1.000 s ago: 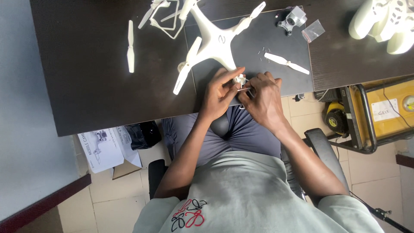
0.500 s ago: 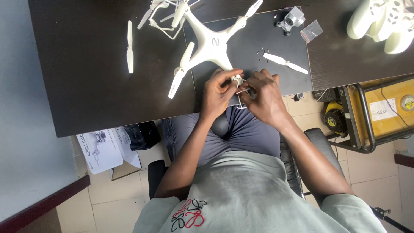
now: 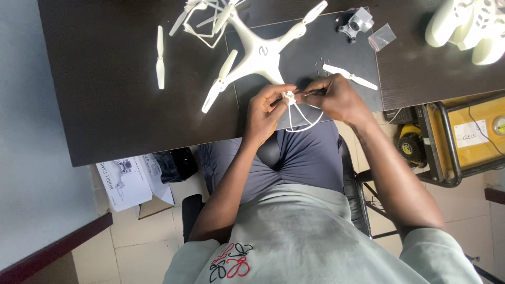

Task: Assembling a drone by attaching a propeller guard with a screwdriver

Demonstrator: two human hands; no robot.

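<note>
We had the white quadcopter drone lying on the dark mat on the dark table, its near arm drawn to the table's edge. Our left hand pinched the motor end of that arm between thumb and fingertips, closed firmly on it. Our right hand was closed too, its fingers bunched just beside the same motor end; it seemed to hold something thin there, perhaps a small tool or screw, though we could not make it out. A white wire-like propeller guard curved out below that arm, over the table's edge. We judged the step in hand to be fixing this guard to the arm. The next move would call for a steady left pinch and fine work from the right fingertips. A loose white propeller blade lay just beside the right hand.
</note>
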